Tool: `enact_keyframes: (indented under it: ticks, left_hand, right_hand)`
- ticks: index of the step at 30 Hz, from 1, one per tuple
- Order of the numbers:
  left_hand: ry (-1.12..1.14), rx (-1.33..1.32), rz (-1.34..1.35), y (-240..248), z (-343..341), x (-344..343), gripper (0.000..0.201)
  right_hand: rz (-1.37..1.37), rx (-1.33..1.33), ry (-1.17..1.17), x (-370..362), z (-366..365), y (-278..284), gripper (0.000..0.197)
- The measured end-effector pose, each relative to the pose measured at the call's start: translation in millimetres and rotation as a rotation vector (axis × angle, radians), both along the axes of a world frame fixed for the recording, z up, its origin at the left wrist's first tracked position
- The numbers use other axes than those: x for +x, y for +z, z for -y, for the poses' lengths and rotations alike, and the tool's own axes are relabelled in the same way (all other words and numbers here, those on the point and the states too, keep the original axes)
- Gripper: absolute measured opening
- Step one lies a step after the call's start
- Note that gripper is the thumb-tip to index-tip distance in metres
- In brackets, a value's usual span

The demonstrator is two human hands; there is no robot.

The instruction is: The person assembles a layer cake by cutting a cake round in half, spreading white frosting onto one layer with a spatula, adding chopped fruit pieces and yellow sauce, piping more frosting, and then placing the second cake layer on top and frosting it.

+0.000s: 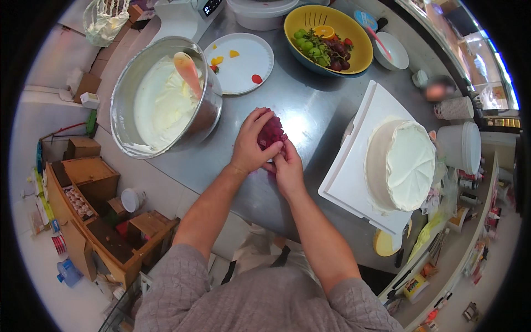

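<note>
Over the steel table, my left hand [250,145] curls its fingers around a dark magenta fruit [271,130] with a cubed surface, which looks like cut red dragon fruit. My right hand [289,167] presses its thumb and fingers against the fruit's near side, close to the left thumb. Fingers hide much of the fruit, and I cannot see whether a tool is in the right hand. Right of the hands, a white-frosted round cake [408,166] stands on a white square board [354,149]. Beyond the left hand lies a white plate [249,58] with small fruit pieces.
At the left stands a large metal bowl [117,105] of white cream holding a spatula [189,73]. A yellow bowl [362,33] with grapes and orange sits at the far side, beside a white bowl [399,55]. A white bucket [460,146] and stacked cups [453,108] line the right.
</note>
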State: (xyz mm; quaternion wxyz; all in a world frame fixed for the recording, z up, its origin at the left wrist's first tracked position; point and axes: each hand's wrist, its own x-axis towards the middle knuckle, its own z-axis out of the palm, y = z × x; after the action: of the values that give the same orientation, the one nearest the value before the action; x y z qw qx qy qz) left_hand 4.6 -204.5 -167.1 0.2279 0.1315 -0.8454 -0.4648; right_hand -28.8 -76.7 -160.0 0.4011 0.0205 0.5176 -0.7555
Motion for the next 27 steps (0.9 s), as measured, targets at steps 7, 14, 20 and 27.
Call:
enact_keyframes:
  ticks: [7,14,20,27]
  left_hand:
    - [-0.012,0.029,-0.066,43.8,-13.0,16.4,0.069]
    - [-0.144,-0.039,-0.202,149.1,-59.3,-9.5,0.07]
    - [-0.32,0.034,-0.398,214.0,-148.8,-76.2,0.068]
    - [-0.358,0.143,-0.378,208.7,-223.3,-124.6,0.061]
  right_hand:
    - [-0.163,-0.003,0.016,19.3,-17.9,47.8,0.037]
    - [-0.243,-0.043,-0.11,10.3,-73.3,149.4,0.04]
    - [-0.368,0.09,-0.306,-24.0,-159.2,234.3,0.039]
    - [-0.504,0.242,-0.326,-69.6,-226.6,252.8,0.045]
